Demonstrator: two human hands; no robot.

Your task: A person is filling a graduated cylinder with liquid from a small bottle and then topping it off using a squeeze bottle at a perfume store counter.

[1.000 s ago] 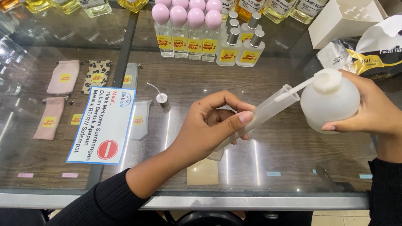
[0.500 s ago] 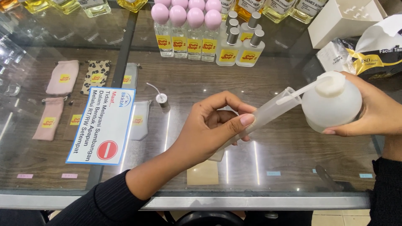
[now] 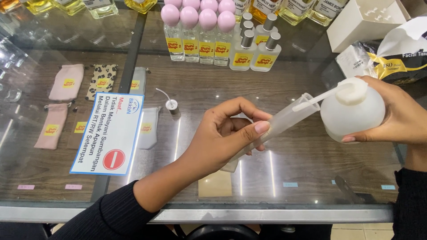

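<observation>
Fingers of the left hand (image 3: 227, 138) pinched a slim frosted plastic tube (image 3: 278, 124) above the glass counter (image 3: 178, 191); the right hand (image 3: 396, 115) cupped a round, translucent white squeeze bottle (image 3: 353, 111), its spout inside the tube's mouth.

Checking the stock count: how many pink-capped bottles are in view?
7, all at the counter's back: four in front, three behind, cut off by the frame's top. More may be hidden.

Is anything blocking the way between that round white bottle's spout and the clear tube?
Nothing visible. The spout of the bottle in the right hand already pokes into the open mouth of the tube, which the left hand holds tilted.
</observation>
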